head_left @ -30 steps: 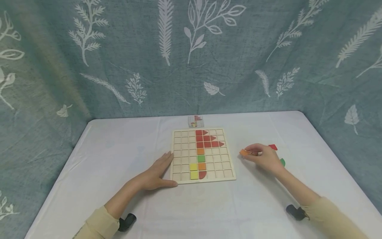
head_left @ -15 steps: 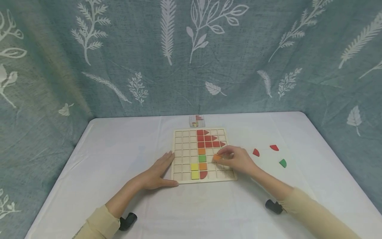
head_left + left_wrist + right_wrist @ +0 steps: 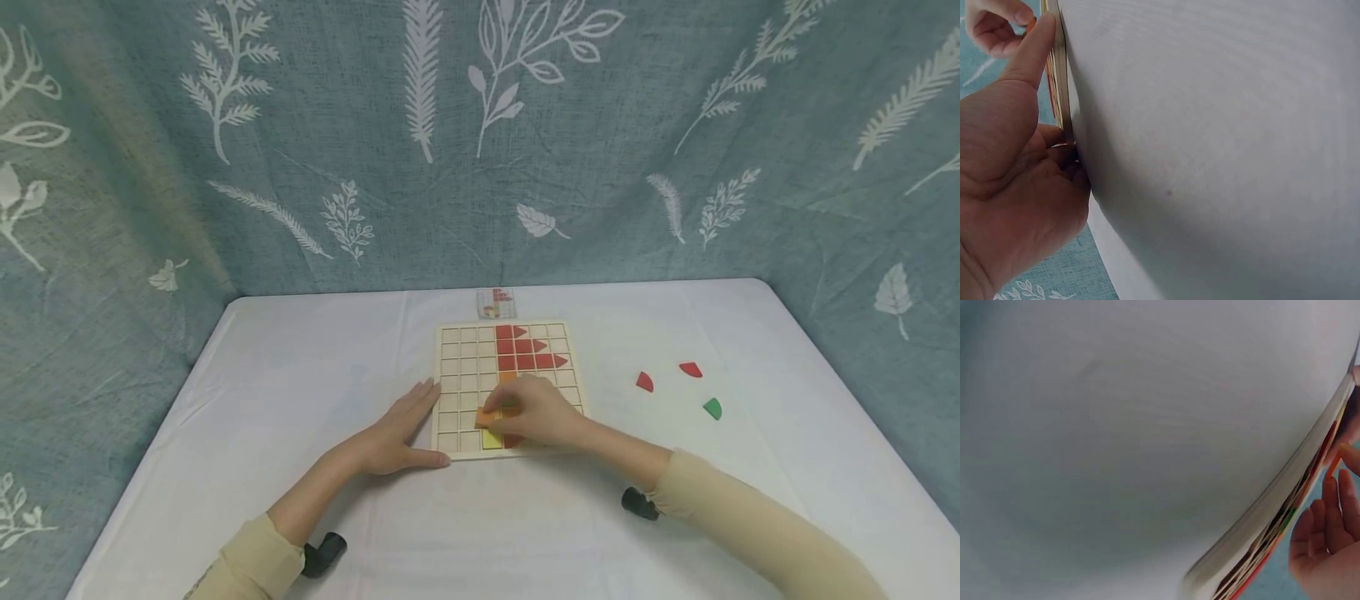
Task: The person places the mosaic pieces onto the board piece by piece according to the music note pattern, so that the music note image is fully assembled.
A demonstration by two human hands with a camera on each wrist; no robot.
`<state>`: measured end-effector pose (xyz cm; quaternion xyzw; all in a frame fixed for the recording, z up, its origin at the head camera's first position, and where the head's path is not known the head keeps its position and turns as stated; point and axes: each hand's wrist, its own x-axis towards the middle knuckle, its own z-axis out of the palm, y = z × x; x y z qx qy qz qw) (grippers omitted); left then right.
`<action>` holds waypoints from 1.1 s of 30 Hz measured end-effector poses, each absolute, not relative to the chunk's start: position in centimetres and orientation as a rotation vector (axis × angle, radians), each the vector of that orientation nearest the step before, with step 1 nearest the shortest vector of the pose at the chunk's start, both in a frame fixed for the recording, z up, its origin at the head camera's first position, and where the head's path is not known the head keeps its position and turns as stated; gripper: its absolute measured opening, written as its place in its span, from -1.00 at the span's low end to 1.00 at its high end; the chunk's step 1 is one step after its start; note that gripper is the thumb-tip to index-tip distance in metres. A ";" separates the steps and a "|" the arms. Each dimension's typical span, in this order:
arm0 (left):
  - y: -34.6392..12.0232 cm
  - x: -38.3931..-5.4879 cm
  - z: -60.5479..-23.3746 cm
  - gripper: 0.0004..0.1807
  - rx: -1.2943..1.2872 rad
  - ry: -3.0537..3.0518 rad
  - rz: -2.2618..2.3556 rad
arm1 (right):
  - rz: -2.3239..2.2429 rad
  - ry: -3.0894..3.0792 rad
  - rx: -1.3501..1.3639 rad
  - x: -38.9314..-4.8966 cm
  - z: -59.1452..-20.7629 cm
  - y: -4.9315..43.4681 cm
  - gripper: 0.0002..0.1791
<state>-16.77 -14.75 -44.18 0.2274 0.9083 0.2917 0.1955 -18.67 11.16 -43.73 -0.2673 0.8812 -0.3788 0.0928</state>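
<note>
My right hand (image 3: 538, 410) pinches an orange square tile (image 3: 482, 418) between thumb and fingers, close over the lower part of a wooden grid board (image 3: 453, 367). In the right wrist view the orange tile (image 3: 1334, 464) shows edge-on at the fingertips. A yellow tile (image 3: 492, 439) lies just below it; the upper yellow tile is hidden. Red squares and triangles (image 3: 525, 362) fill cells near the board's top. My left hand (image 3: 393, 437) lies along the board's left side, fingers at the edge and thumb at the near corner. The left wrist view shows its thumb along the board's edge (image 3: 1060, 69).
To the board's right, on the white tablecloth (image 3: 300, 375), lie two red quarter-round pieces (image 3: 645, 382) and a green quarter-round piece (image 3: 713, 408). A small picture card (image 3: 496, 303) stands behind the board. Patterned teal cloth (image 3: 450, 225) surrounds the table.
My right hand has carried the orange tile leftward from beside the board to above the yellow tiles, uncovering the loose pieces at right. The left hand stays in place.
</note>
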 end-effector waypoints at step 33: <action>-14.7 -16.8 -44.6 0.21 0.644 2.565 0.814 | -1.140 2.678 -0.592 -18.6 -43.1 15.4 -0.87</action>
